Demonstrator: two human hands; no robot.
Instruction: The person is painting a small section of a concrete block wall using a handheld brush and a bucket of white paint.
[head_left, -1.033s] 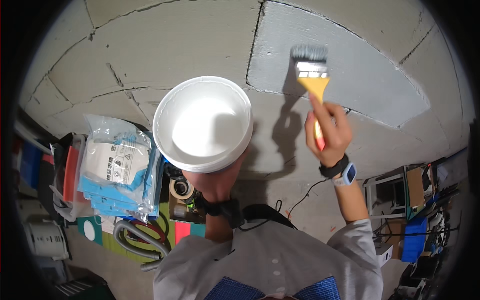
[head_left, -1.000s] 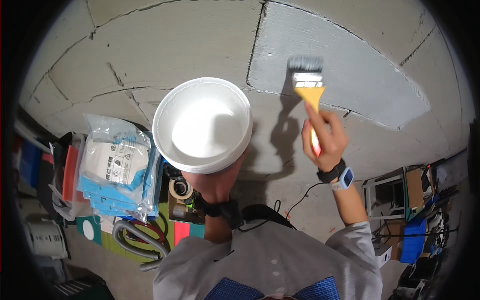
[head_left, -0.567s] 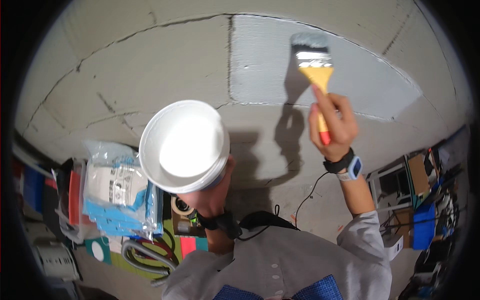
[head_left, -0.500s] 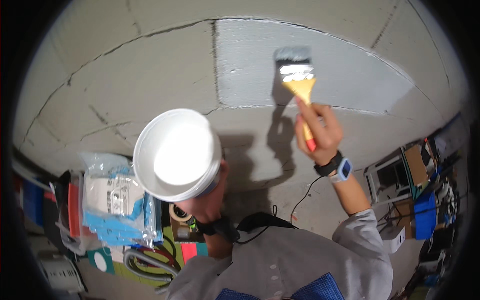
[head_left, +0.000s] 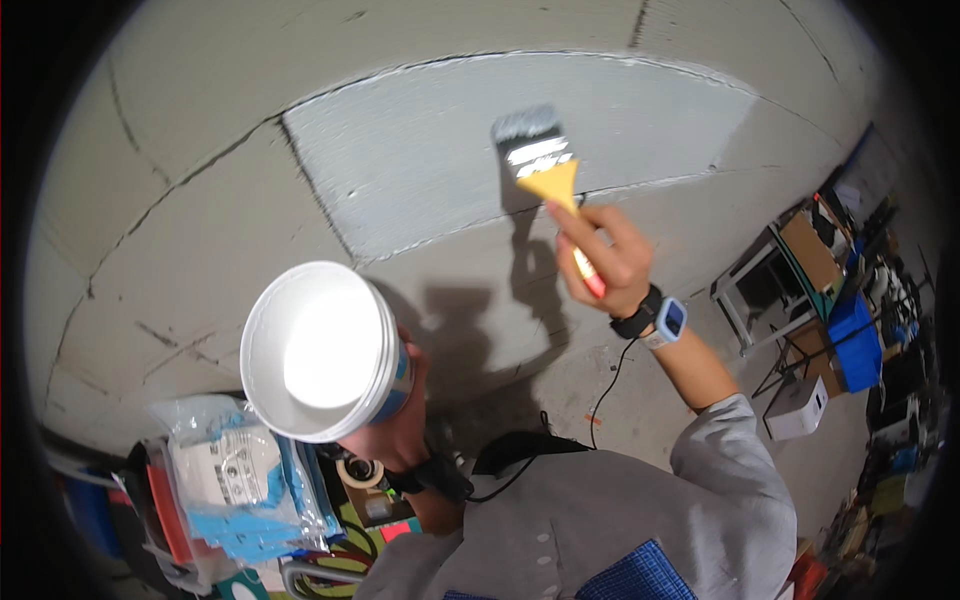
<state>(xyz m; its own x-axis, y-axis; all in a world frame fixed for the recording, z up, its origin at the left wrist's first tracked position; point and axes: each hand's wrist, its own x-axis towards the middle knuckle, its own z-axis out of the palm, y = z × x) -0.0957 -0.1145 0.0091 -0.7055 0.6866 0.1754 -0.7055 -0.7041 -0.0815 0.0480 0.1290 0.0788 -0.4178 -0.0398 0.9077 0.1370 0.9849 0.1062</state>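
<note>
My right hand (head_left: pixel 612 265) is closed round the handle of a flat paintbrush (head_left: pixel 548 178) with a yellow and red handle. Its bristles, wet with pale paint, lie against a whitish painted block (head_left: pixel 420 140) in the grey block wall (head_left: pixel 190 270). Fine wet streaks mark the painted face, and its right end fades into a duller grey. In my left hand (head_left: pixel 392 432) is a white plastic bucket (head_left: pixel 258 375), gripped from its side and below and tilted so that bright white paint (head_left: pixel 335 350) shows inside. The fingers under the bucket are partly hidden.
At lower left lie clear and blue plastic packages (head_left: pixel 235 480) beside a red-edged bin (head_left: pixel 170 515) and a roll of tape (head_left: pixel 360 470). On the right are a metal-framed table (head_left: pixel 745 300), a blue bin (head_left: pixel 855 345) and a white box (head_left: pixel 797 405). A black cable (head_left: pixel 600 400) hangs near my right wrist.
The view has turned, so the wall now slants. The brush has shifted left along the painted block, its bristles still against it. The bucket sits lower and further left in the picture, still held.
</note>
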